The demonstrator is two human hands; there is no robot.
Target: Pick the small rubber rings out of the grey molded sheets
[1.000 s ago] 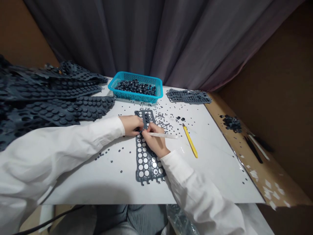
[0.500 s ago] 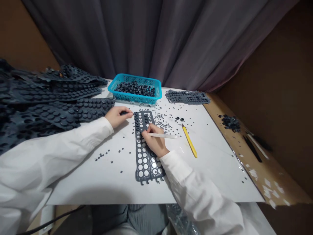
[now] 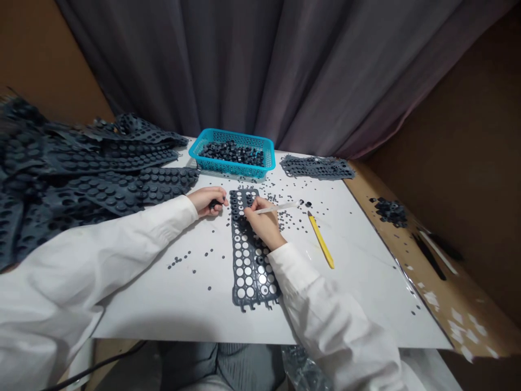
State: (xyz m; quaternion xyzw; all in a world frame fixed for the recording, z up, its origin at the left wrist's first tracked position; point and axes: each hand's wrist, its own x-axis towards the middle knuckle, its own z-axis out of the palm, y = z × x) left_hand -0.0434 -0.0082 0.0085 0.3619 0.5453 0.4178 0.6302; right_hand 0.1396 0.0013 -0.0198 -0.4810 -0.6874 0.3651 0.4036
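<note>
A dark grey rubber sheet [image 3: 255, 282] with rows of round holes lies flat on the white table, showing white through many holes. Black rings or plugs sit in some holes near its far left edge. My right hand [image 3: 266, 224] is over the upper part of the sheet, pinching a thin white pen-like stick [image 3: 280, 207]; the tip at the sheet is hidden by my fingers. Beside the sheet's far left corner, my left hand [image 3: 208, 202] is curled around small black round pieces [image 3: 214, 203], partly hidden by the fingers.
A blue basket [image 3: 234, 169] of small black pieces stands at the back. Embossed rubber sheets [image 3: 97, 184] pile up at left; another sheet [image 3: 317, 168] lies back right. A yellow craft knife [image 3: 321, 241] and many tiny black discs are on the table. Black parts [image 3: 389, 212] lie on cardboard at right.
My left fingers have curled in more around the black pieces. My right hand has moved slightly farther up the sheet, and the stick's free end tilts higher. The view has shifted a little.
</note>
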